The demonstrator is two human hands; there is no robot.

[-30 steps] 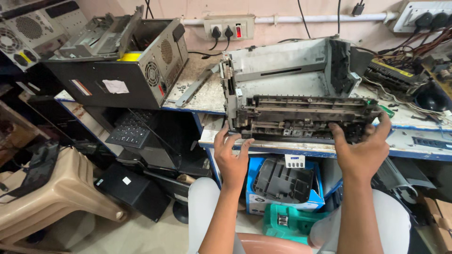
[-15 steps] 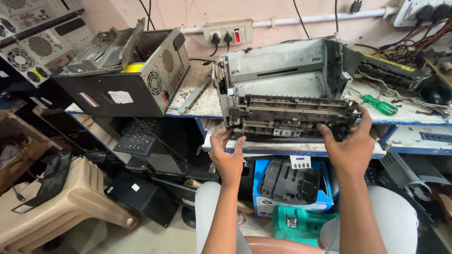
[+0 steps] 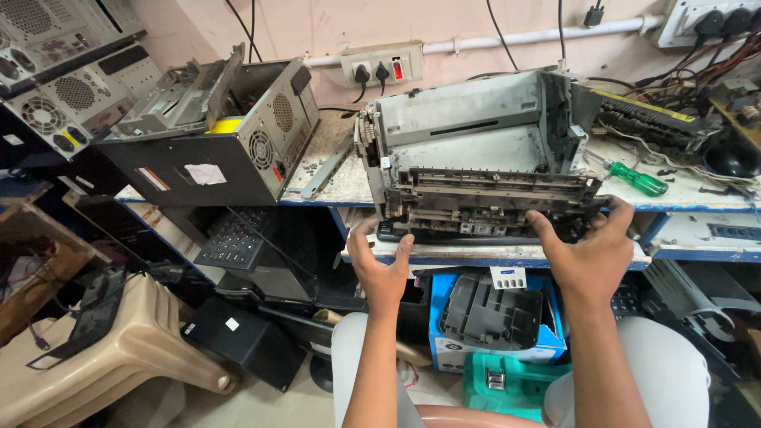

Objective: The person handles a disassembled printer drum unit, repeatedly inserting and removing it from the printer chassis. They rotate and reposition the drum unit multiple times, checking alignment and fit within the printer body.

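Closest to the person, both arms reach forward over the lap to a stripped grey printer chassis [image 3: 483,158] that sits at the front edge of the blue-edged workbench [image 3: 555,255], its lower front overhanging the shelf below. Left hand [image 3: 382,265] is spread, fingers curled up under the chassis's left front corner, touching but not clamped. Right hand [image 3: 593,252] is cupped against the right front, thumb and fingers wrapped round the bottom rail. Risk as I see it: grip is only on the front lip, so a pull could tip the unit off the edge onto the blue box of parts [image 3: 491,317] below; exposed sheet-metal edges could also cut fingers. Just right of it lies a green screwdriver [image 3: 638,179]; left, an open PC case [image 3: 214,135] on its side. Versus 0.5 s ago: left hand has dropped lower and under the corner, and the view has shifted slightly right.
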